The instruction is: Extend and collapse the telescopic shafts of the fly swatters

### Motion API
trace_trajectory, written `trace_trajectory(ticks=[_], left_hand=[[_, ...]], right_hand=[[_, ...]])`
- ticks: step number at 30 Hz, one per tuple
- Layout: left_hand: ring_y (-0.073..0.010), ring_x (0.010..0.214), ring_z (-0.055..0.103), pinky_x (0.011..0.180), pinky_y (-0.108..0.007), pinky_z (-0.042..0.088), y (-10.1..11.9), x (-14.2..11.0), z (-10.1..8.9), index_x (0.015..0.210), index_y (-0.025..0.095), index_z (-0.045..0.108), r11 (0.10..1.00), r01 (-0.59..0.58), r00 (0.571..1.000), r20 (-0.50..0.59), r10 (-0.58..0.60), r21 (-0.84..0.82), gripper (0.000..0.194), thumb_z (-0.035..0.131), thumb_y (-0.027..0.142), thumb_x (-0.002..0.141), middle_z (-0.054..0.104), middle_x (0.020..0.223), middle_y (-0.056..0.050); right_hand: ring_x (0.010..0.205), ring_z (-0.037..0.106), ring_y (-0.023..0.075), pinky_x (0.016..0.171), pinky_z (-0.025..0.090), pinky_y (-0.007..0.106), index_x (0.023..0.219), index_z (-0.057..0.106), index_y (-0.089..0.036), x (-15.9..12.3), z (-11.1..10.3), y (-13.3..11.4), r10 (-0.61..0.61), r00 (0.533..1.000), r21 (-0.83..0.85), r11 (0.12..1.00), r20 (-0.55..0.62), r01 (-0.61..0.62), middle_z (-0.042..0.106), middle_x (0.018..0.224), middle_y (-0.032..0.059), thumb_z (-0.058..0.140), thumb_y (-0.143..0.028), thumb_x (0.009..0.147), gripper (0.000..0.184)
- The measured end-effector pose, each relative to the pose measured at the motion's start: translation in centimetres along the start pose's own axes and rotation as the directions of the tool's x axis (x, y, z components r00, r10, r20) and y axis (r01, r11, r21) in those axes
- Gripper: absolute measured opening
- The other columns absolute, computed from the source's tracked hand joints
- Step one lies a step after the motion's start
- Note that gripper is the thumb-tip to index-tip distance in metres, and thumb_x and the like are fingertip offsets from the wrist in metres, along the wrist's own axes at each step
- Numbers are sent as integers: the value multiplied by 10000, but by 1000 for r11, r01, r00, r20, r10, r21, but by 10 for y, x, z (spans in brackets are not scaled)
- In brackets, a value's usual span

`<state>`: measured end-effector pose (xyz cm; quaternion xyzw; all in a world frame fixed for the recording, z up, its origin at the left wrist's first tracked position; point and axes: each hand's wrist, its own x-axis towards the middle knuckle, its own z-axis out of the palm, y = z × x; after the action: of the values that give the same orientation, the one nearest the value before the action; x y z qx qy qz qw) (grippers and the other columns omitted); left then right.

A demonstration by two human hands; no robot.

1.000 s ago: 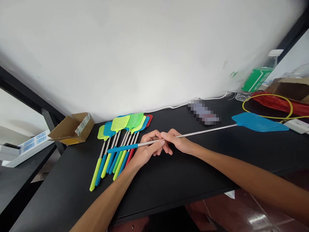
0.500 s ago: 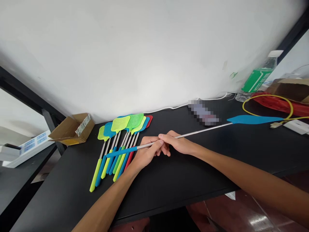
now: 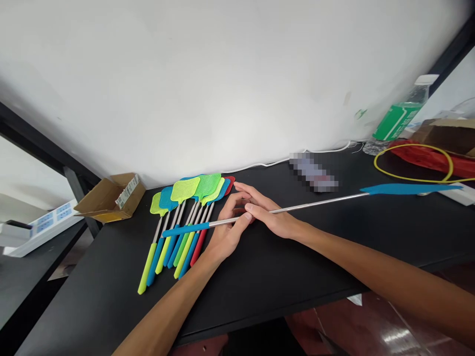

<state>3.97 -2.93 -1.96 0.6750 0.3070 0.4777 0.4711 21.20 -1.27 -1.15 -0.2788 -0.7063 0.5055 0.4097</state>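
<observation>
Both my hands meet over the black table (image 3: 282, 277), holding a fly swatter (image 3: 185, 229) with a blue handle and a steel shaft. My left hand (image 3: 226, 232) is wrapped around the shaft just past the handle. My right hand (image 3: 265, 215) pinches the shaft beside it, with its fingertips against my left hand. The swatter's blue mesh head (image 3: 408, 189) lies far to the right, seen edge-on. Just left of my hands, a row of several overlapping fly swatters (image 3: 193, 190) in yellow-green, green, blue and red lies on the table.
A cardboard box (image 3: 111, 198) sits at the table's left end, past a white power strip (image 3: 44, 227). At the back right are a green-labelled plastic bottle (image 3: 399, 118), a yellow cable loop (image 3: 411, 163) and a red plastic bag (image 3: 426, 158). A pixelated object (image 3: 313, 173) lies by the wall.
The swatter has rolled about its shaft, turning its blue head from flat to edge-on. The fingers of my right hand have spread a little toward the row.
</observation>
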Motion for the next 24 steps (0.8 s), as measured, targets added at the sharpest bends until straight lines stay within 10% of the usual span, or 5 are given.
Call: trace_trajectory(ticks=[9, 16, 24], left_hand=[[-314, 1475, 374, 1194, -499, 359, 0, 1, 0, 1502, 321, 473, 995, 61, 998, 24, -59, -78, 505, 439, 471, 1022, 353, 1639, -36], [-315, 1347, 534, 1084, -464, 497, -2, 1, -5, 1335, 235, 666, 978, 152, 987, 65, -144, -144, 419, 457, 408, 1016, 593, 1454, -93], [-320, 1143, 674, 869, -421, 611, -9, 6, -10, 1337, 194, 668, 948, 217, 976, 62, -209, -233, 448, 541, 364, 942, 699, 1300, -128]], right_hand=[[1482, 341, 301, 1114, 451, 458, 1621, 246, -342, -4, 7, 0, 59, 992, 41, 997, 108, -64, 244, 1683, 43, 472, -476, 1039, 638], [1278, 604, 291, 1014, 542, 489, 1519, 483, -254, 2, 8, 8, 168, 970, 275, 938, 173, -211, 596, 1437, 120, 485, -400, 1040, 501], [1248, 630, 282, 965, 582, 468, 1323, 648, -172, 5, 3, 9, 181, 955, 344, 904, 234, -255, 664, 1336, 138, 487, -395, 1033, 399]])
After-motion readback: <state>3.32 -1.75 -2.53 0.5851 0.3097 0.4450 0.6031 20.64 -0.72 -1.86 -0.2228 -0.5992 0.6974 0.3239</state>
